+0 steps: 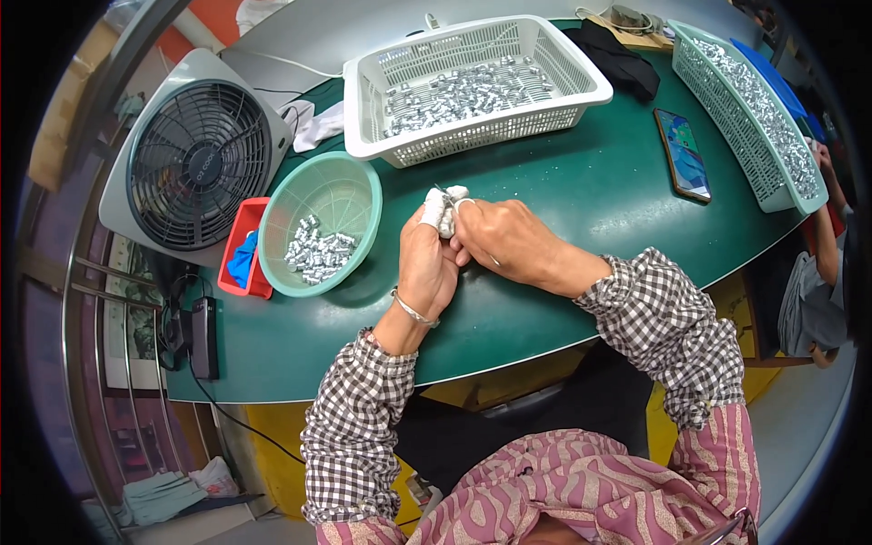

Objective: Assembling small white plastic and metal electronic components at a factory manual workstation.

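Observation:
Over the green table (545,313) my left hand (429,263) and my right hand (513,238) meet, fingers pinched together. White coverings wrap several fingertips. Whatever sits between the fingers is small and mostly hidden; a thin metal glint shows at the tips, and a slim bit shows under my right palm. Just left of my left hand, a light green plastic basket (368,202) tilts and holds a heap of small silvery metal parts (318,252). Beyond my hands, a white slotted basket (486,143) holds many more such silver pieces (463,91).
A box fan (202,163) and a red bin (242,280) with blue cloth stand at left, near a black power adapter (204,338). To the right lie a phone (683,154) and another filled basket (727,118). Black cloth (618,59) lies behind. Another person's arm (825,236) shows far right.

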Action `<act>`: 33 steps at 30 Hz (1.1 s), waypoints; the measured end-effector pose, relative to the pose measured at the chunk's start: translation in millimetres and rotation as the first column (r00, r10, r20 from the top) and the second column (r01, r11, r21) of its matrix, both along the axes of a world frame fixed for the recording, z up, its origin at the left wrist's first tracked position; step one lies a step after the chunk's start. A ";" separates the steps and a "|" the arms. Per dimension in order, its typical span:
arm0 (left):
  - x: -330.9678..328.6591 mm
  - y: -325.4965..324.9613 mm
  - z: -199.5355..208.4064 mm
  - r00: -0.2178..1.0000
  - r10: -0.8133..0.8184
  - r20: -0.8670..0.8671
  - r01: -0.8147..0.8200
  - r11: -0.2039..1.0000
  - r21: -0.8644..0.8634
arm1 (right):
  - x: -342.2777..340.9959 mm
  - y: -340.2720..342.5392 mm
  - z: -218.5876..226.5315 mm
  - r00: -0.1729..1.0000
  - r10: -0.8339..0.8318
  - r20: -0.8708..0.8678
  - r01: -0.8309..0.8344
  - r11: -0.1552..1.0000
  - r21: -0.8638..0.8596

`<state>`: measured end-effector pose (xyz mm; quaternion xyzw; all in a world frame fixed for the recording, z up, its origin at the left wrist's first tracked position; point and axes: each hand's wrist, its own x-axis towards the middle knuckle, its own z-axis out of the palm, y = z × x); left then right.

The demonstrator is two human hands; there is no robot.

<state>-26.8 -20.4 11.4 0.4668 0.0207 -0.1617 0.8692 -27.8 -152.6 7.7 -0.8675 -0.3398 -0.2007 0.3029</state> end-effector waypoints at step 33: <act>8.4 4.4 -5.9 0.998 -0.042 0.052 0.047 0.994 -0.100 | 1.5 -6.6 -1.0 0.993 -0.077 0.089 0.083 0.995 -0.061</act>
